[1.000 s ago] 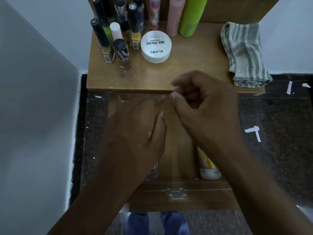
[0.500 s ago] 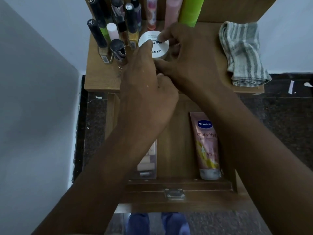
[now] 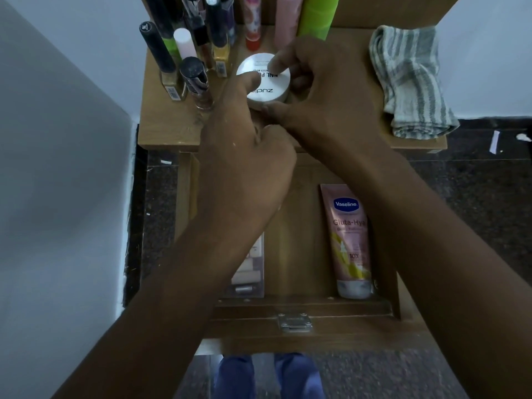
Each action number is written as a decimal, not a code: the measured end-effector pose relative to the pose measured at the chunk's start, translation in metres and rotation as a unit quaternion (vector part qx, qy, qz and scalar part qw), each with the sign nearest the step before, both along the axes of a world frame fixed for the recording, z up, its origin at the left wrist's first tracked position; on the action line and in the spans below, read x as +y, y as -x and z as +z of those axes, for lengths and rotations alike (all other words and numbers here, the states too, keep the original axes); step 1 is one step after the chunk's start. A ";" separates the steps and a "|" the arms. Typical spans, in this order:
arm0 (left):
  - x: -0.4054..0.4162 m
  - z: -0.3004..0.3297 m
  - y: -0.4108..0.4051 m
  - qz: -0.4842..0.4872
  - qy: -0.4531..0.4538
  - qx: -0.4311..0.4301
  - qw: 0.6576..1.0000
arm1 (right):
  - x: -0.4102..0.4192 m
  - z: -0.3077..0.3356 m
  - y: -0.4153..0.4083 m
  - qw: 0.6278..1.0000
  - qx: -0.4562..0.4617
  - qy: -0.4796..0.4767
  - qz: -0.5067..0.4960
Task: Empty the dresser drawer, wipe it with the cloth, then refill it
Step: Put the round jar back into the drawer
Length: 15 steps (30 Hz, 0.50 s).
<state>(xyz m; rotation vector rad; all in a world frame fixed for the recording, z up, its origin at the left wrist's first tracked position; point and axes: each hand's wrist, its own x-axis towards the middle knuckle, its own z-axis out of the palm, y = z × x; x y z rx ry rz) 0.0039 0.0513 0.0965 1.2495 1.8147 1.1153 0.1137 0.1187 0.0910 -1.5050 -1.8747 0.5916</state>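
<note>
**Emptying or refilling? I can't tell which**

Both my hands are up on the dresser top. My right hand [image 3: 325, 90] curls around the white nail polish jar [image 3: 263, 79], thumb and forefinger on it; my left hand [image 3: 244, 148] touches its near edge, fingers loosely bent. Below my wrists, the open drawer [image 3: 299, 308] holds a Vaseline tube [image 3: 349, 243] and a clear case [image 3: 250, 272]. The striped cloth [image 3: 410, 82] lies unused, right of my fingers.

Matt wood drawer [image 3: 299, 243] with metal latch [image 3: 294, 322]; glossy plastic tube [image 3: 349, 243]; smooth white jar [image 3: 266, 80]; striped woven cloth [image 3: 410, 82]; speckled stone floor [image 3: 472, 203].
</note>
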 end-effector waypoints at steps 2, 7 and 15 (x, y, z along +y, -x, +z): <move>-0.010 0.007 0.000 -0.011 -0.002 0.006 1.000 | -0.004 0.001 -0.002 1.000 0.025 0.002 0.007; -0.044 0.005 0.007 -0.004 -0.027 -0.012 1.000 | -0.034 0.006 -0.018 0.991 0.115 0.072 -0.005; -0.104 -0.013 0.024 -0.050 0.016 -0.060 0.997 | -0.098 0.004 -0.052 0.897 0.311 0.314 -0.008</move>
